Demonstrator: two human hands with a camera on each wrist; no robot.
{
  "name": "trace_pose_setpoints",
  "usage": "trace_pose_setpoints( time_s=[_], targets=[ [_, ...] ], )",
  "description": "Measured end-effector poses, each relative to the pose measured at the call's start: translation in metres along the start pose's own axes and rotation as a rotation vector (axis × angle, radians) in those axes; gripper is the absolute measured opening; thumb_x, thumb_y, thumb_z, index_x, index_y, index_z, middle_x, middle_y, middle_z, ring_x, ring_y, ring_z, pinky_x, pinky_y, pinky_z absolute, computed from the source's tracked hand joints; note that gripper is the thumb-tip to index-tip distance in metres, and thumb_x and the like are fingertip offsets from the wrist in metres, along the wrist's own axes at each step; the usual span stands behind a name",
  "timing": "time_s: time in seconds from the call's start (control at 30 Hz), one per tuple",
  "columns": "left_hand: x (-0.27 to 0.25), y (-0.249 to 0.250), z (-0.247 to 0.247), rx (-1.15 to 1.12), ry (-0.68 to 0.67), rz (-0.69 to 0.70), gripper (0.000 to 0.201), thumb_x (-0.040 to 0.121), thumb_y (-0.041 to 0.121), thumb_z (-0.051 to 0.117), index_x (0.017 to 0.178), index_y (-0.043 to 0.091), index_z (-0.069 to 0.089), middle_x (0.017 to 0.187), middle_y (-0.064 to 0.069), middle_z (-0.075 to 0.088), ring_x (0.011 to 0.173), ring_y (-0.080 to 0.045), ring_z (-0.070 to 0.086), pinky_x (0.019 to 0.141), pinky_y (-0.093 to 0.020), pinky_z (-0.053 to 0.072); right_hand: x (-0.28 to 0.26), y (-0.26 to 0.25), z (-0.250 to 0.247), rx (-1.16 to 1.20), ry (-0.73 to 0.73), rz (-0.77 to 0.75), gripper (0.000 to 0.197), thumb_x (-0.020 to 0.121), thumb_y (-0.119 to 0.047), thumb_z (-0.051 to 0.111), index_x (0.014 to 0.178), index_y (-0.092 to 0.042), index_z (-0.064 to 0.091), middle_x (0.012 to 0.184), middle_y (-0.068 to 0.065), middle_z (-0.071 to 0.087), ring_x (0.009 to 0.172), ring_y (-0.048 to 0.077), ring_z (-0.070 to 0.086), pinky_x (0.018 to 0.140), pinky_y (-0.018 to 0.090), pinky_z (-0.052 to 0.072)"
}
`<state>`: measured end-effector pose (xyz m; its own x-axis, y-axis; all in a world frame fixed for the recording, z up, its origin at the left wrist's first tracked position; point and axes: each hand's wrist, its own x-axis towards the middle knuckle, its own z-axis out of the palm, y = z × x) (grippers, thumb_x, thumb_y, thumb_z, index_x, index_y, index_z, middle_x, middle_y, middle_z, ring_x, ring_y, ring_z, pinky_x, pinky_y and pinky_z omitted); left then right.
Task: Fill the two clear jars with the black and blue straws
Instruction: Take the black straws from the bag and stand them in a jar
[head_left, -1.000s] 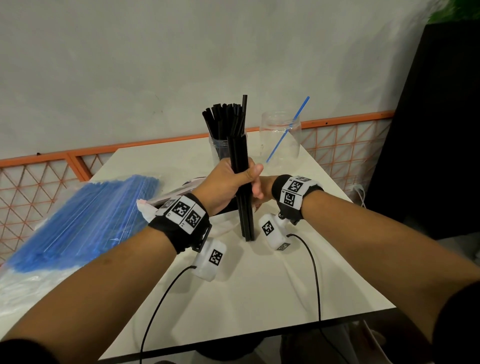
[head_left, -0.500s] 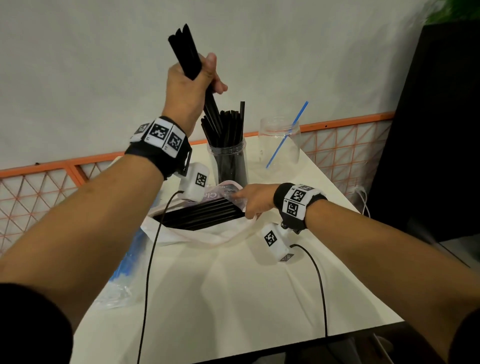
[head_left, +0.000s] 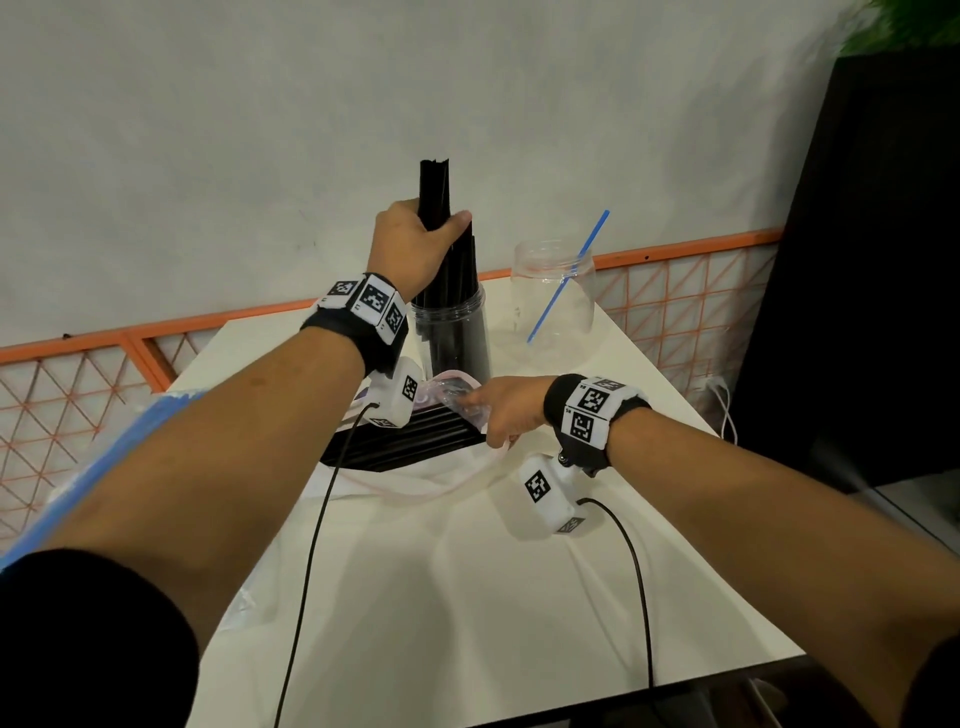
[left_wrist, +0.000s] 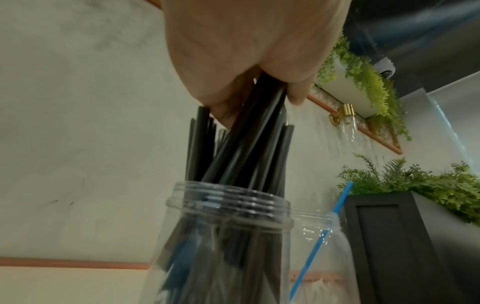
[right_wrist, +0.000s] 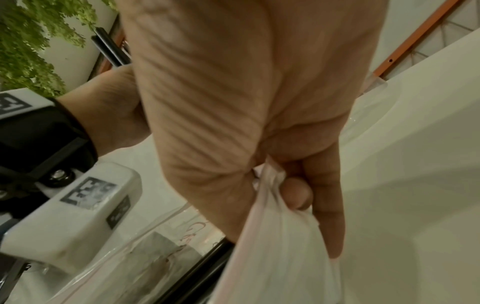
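Observation:
My left hand grips a bundle of black straws upright, its lower ends inside the left clear jar, which holds several black straws. The left wrist view shows the same bundle entering the jar mouth. The right clear jar holds a single blue straw. My right hand pinches the edge of a clear plastic bag that holds more black straws lying flat on the table.
A pack of blue straws lies at the table's left edge, mostly hidden by my left arm. The white table has an orange lattice rail behind it and a dark cabinet to the right. Wrist-camera cables cross the table.
My left hand came down from high above with the black straw bundle and now stands it in the left jar. My right hand stays at the bag's edge.

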<state>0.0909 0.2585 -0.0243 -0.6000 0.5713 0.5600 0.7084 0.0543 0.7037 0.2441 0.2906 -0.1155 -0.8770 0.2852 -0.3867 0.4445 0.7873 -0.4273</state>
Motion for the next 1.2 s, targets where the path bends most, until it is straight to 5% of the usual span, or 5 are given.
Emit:
trace_pose_setpoints(
  time_s=[0.47,0.6,0.77,0.97,1.2],
  targets=[
    [0.001,-0.001,-0.005,0.406,-0.019,0.286,0.056,0.089,0.015,0.056,0.143,0.019,0.044,0.141,-0.004,0.051,0.127,-0.025,0.048,0.1,-0.039,0.043,0.0,0.0,-0.001,0.028,-0.001,0.003,0.075,0.084,-0.002,0.059,0.151,-0.019,0.03,0.138,0.015,0.05,0.105,0.029,0.065,0.089,0.036,0.056],
    [-0.005,-0.001,0.001,0.719,-0.343,0.199,0.043,0.105,0.038,0.034,0.141,0.019,0.05,0.148,-0.006,0.048,0.141,-0.029,0.035,0.114,-0.049,0.03,0.002,0.002,0.0,0.066,-0.001,-0.002,0.078,0.084,0.0,0.059,0.152,-0.02,0.027,0.142,0.013,0.046,0.105,0.028,0.065,0.087,0.033,0.057],
    [-0.03,0.018,-0.009,0.436,-0.012,0.396,0.026,0.09,0.027,0.058,0.112,0.018,0.068,0.111,-0.002,0.066,0.106,-0.021,0.059,0.092,-0.04,0.049,0.003,0.005,0.001,0.084,-0.005,-0.034,0.08,0.083,0.001,0.06,0.153,-0.021,0.027,0.143,0.013,0.044,0.095,0.023,0.064,0.085,0.032,0.057],
    [-0.095,0.005,-0.007,0.495,-0.755,0.292,0.015,0.076,0.005,0.067,0.078,0.017,0.076,0.071,0.007,0.071,0.066,-0.01,0.066,0.069,-0.028,0.057,0.0,0.007,0.003,0.106,0.043,-0.023,0.052,0.081,0.001,0.063,0.131,-0.005,0.051,0.112,0.014,0.06,0.083,0.021,0.066,0.076,0.029,0.059],
    [-0.124,-0.06,0.011,0.868,-0.879,0.256,0.034,0.073,0.027,0.076,0.107,0.024,0.068,0.103,0.006,0.065,0.088,-0.015,0.058,0.077,-0.028,0.047,-0.007,0.0,0.005,0.074,0.105,-0.057,0.06,0.079,0.002,0.062,0.134,-0.013,0.046,0.111,0.007,0.058,0.085,0.018,0.056,0.064,0.024,0.05]
  ],
)
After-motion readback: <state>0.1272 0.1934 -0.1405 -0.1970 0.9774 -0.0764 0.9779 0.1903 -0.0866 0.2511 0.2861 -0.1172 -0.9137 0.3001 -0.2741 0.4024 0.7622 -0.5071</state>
